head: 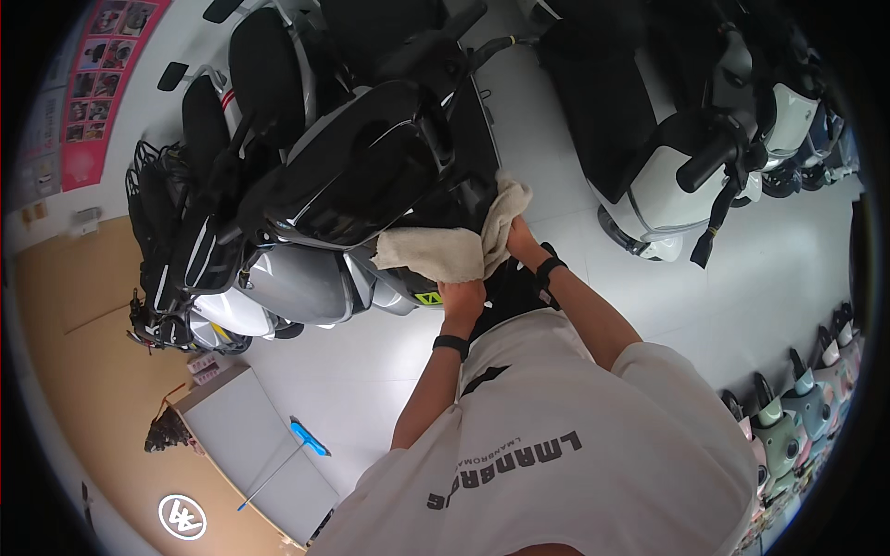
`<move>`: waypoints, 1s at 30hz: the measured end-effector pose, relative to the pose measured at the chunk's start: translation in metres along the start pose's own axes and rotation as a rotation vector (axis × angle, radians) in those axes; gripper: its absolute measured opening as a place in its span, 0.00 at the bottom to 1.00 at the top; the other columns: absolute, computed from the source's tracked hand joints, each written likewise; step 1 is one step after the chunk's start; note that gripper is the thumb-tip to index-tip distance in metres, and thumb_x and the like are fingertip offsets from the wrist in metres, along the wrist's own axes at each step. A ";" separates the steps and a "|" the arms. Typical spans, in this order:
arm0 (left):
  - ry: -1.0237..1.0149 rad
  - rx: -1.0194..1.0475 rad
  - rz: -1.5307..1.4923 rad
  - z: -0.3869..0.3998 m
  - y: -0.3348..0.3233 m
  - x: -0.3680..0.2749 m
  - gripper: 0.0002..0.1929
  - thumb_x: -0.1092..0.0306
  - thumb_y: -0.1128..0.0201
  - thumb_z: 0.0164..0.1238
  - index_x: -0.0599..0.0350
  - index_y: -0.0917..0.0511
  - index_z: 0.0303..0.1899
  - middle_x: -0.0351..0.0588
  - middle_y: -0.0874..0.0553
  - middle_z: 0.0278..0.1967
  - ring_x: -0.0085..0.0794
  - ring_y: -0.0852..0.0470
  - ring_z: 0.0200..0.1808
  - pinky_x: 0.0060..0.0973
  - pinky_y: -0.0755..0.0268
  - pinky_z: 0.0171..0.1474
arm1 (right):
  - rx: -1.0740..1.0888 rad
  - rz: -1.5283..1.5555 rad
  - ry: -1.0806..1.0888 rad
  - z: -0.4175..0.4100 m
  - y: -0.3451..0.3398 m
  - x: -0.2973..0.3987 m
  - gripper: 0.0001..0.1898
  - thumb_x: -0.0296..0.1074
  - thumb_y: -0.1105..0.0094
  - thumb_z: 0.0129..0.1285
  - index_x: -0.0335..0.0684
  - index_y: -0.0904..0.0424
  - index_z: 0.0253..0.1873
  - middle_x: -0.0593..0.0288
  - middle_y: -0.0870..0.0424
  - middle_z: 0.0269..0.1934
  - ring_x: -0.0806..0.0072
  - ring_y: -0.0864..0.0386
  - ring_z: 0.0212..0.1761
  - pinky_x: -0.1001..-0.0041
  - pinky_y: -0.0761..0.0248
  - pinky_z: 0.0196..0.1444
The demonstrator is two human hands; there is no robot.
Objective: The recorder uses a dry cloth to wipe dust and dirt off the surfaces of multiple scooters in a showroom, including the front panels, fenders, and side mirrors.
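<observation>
A beige cloth towel [432,253] is bunched against the lower side of a black electric scooter [368,163] with a glossy body. My left hand [464,299] grips its near end, with the fingertips hidden in the folds. At the right end, my right hand [521,240] holds a twisted, raised part of the same towel. Just left of my left hand, a yellow-green sticker [429,298] shows on the scooter's lower panel. Dark bands circle both wrists.
Several scooters crowd the left, including a silver one [302,285]. A white scooter [674,187] with a black seat stands to the right. A blue broom [309,436] leans by a grey-topped counter [254,431]. Small pastel scooters [782,441] line the lower right.
</observation>
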State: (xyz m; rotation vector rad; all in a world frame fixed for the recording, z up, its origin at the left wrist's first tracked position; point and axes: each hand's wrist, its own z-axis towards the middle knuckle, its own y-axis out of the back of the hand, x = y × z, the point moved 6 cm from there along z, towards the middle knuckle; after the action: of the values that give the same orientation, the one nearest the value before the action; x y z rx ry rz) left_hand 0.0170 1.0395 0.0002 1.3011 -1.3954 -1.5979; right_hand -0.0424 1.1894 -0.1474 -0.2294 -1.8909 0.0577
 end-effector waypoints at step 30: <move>-0.025 0.073 -0.272 -0.104 -0.008 0.098 0.18 0.66 0.42 0.69 0.67 0.22 0.55 0.66 0.19 0.53 0.65 0.25 0.58 0.57 0.37 0.63 | -0.402 0.091 -0.044 -0.092 -0.056 -0.090 0.31 0.41 0.44 0.72 0.36 0.42 0.74 0.48 0.31 0.70 0.59 0.32 0.72 0.66 0.39 0.72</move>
State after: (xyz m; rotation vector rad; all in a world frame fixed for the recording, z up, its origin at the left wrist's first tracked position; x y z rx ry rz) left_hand 0.0867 0.9174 -0.0271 1.5737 -1.3476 -1.7584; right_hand 0.0644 1.1112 -0.1928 -0.5911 -1.9216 -0.2601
